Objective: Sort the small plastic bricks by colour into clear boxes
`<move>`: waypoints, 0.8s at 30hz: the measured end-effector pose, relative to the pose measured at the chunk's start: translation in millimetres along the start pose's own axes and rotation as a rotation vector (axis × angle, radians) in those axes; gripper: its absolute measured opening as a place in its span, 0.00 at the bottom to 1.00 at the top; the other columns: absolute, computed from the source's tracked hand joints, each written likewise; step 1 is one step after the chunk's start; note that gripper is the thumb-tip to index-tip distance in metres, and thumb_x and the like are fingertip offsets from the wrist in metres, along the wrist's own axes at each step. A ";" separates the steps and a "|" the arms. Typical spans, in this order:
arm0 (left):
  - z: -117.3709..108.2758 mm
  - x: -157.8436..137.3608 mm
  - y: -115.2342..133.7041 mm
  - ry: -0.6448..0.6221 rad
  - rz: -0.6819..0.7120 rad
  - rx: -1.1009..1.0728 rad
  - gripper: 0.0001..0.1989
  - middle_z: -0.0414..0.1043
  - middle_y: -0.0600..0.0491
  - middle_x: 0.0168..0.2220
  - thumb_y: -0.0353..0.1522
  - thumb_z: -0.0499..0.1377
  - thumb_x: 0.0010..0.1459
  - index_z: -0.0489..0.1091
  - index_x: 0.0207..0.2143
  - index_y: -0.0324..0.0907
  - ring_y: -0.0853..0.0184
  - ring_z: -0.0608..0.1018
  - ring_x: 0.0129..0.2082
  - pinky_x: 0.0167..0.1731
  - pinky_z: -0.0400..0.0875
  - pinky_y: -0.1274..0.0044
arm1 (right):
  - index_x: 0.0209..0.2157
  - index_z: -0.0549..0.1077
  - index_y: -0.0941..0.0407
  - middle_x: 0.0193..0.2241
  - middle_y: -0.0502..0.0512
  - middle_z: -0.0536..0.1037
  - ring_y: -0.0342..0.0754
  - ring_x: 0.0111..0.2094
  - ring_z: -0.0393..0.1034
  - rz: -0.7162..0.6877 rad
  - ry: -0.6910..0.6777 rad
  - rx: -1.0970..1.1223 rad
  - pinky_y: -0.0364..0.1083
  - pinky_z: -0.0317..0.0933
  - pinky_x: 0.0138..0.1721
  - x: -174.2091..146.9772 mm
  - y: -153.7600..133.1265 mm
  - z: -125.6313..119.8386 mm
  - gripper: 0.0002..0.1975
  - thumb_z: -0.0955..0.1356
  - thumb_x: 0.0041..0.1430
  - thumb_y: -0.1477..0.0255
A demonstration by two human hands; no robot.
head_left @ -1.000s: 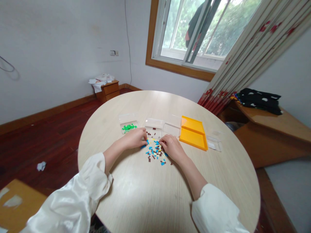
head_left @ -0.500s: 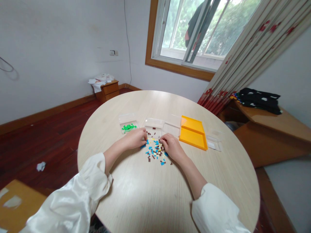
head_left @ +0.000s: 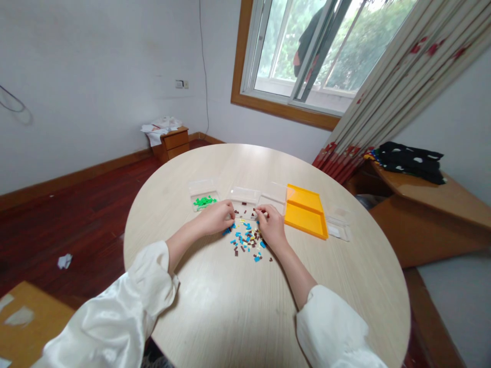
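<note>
A loose pile of small blue, brown and yellow building bricks [head_left: 248, 238] lies on the round table. Behind it, an open clear plastic box [head_left: 245, 194] contains several brown bricks. My right hand [head_left: 273, 226] has its fingertips pinched at the box's right front corner, with a small brown brick at the tips. At the left front corner is my left hand [head_left: 219, 217], fingers curled together beside some blue bricks; whatever they might hold is hidden. Farther left, green bricks [head_left: 204, 202] fill part of another clear box [head_left: 193, 195].
Right of the brown bricks' box stand another clear box [head_left: 273, 198], an open yellow case [head_left: 305, 221] and a further clear case [head_left: 338, 228]. The table [head_left: 215, 312] has a rounded edge. Beyond it are a curtain [head_left: 368, 102] and a wooden desk [head_left: 441, 214].
My right hand has moved from the pile up and away to the clear box's front corner, with a brown brick at its fingertips. My left hand has hardly moved.
</note>
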State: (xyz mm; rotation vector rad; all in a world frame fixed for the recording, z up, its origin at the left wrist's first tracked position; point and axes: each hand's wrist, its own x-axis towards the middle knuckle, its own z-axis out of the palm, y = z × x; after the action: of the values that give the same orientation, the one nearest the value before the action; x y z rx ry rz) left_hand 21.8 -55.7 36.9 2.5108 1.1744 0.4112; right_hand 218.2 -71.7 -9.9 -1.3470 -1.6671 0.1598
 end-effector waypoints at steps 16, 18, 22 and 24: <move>8.8 1.4 -7.0 0.467 -0.026 -0.121 0.06 0.66 0.50 0.39 0.28 0.55 0.55 0.72 0.30 0.40 0.65 0.69 0.41 0.45 0.64 0.71 | 0.40 0.74 0.55 0.35 0.58 0.74 0.52 0.40 0.64 -0.089 0.016 -0.057 0.52 0.60 0.43 -5.5 -4.8 -2.5 0.14 0.60 0.58 0.76; 12.8 2.3 -10.3 0.513 -0.024 -0.082 0.05 0.65 0.49 0.40 0.28 0.55 0.55 0.72 0.31 0.40 0.64 0.67 0.41 0.45 0.63 0.70 | 0.40 0.74 0.55 0.34 0.58 0.73 0.52 0.40 0.64 -0.096 0.003 -0.065 0.52 0.60 0.43 -6.5 -7.4 -3.2 0.14 0.59 0.58 0.77; 18.0 3.3 -13.6 0.528 -0.028 -0.050 0.06 0.63 0.48 0.43 0.28 0.56 0.55 0.73 0.32 0.39 0.64 0.65 0.40 0.44 0.63 0.69 | 0.40 0.74 0.56 0.34 0.58 0.73 0.52 0.40 0.63 -0.118 -0.017 -0.062 0.51 0.59 0.43 -7.8 -11.4 -4.2 0.15 0.59 0.58 0.78; 18.3 3.3 -12.9 0.520 -0.033 -0.053 0.06 0.63 0.48 0.43 0.28 0.57 0.55 0.73 0.33 0.39 0.63 0.64 0.40 0.44 0.62 0.69 | 0.40 0.74 0.57 0.34 0.59 0.73 0.52 0.40 0.63 -0.127 -0.021 -0.052 0.52 0.59 0.43 -8.1 -12.3 -4.4 0.15 0.59 0.57 0.79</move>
State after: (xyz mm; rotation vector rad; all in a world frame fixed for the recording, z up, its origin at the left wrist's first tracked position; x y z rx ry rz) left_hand 22.3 -48.6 15.4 2.4038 1.3525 1.1189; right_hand 212.5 -84.9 -4.7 -1.2773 -1.7796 0.0574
